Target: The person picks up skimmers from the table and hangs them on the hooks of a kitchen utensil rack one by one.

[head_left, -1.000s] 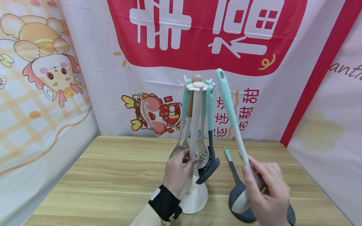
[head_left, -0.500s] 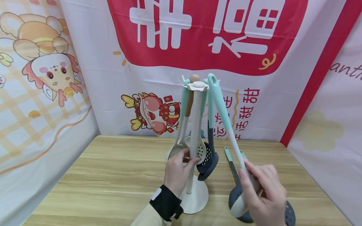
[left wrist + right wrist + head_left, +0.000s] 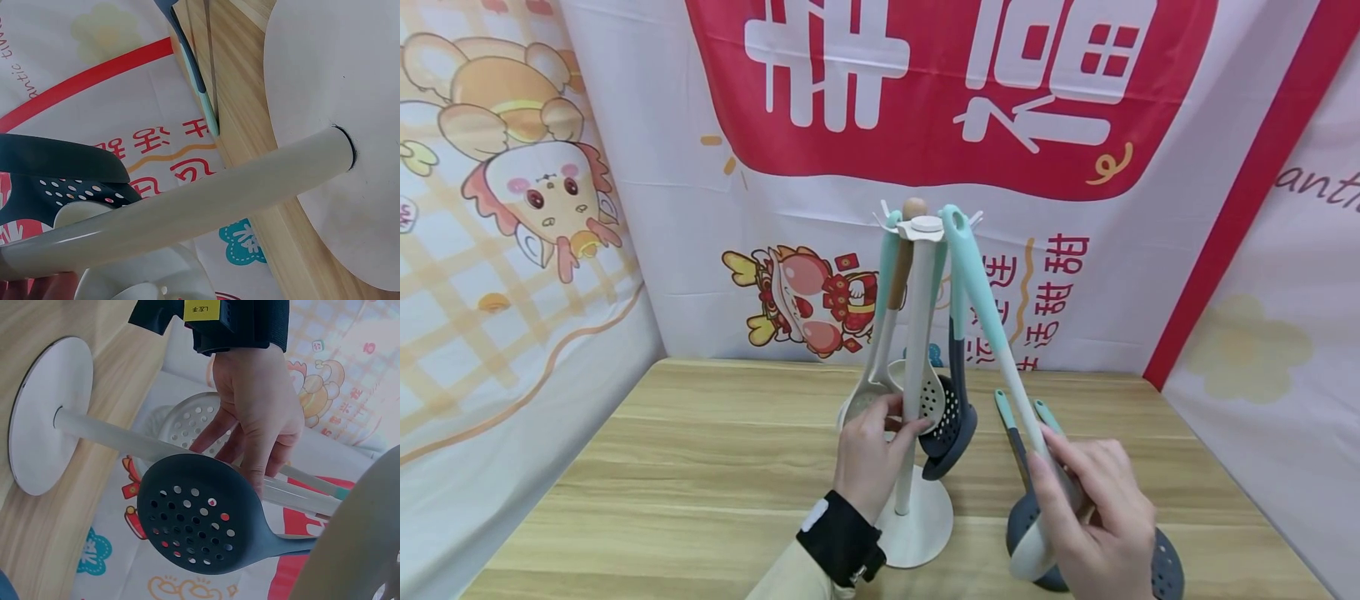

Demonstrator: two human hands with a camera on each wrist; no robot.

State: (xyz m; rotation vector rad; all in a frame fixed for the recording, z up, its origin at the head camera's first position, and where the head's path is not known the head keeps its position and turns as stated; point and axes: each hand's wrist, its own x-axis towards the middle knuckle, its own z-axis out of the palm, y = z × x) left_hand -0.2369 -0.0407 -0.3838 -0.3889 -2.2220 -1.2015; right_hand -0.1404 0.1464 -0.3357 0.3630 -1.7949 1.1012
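My left hand point(image 3: 872, 458) grips the white pole of a rotating utensil stand point(image 3: 917, 333), fingers and thumb around it. In my right hand point(image 3: 1105, 517) is a light grey cooking utensil point(image 3: 1018, 392) with a mint handle, held near its head, which the fingers partly cover. It tilts left, and its handle's holed end appears at the stand's top hooks; contact cannot be told. From the hooks hang a dark ladle-like utensil point(image 3: 955, 450), a dark skimmer point(image 3: 187, 512), a light perforated spoon point(image 3: 934, 404) and other light utensils. In the left wrist view the pole point(image 3: 187, 209) crosses the frame.
The stand's round white base point(image 3: 917, 533) rests on a wooden table point(image 3: 700, 483). Dark utensils with mint handles lie at the right, among them a dark-headed one point(image 3: 1022, 517) and a perforated one point(image 3: 1167, 567), partly behind my right hand. A printed cloth point(image 3: 1075, 333) hangs behind.
The right hand has moved slightly left, bringing the utensil's handle end left and down to the stand's top. The hanging utensils have shifted slightly left. My left hand stays on the pole.
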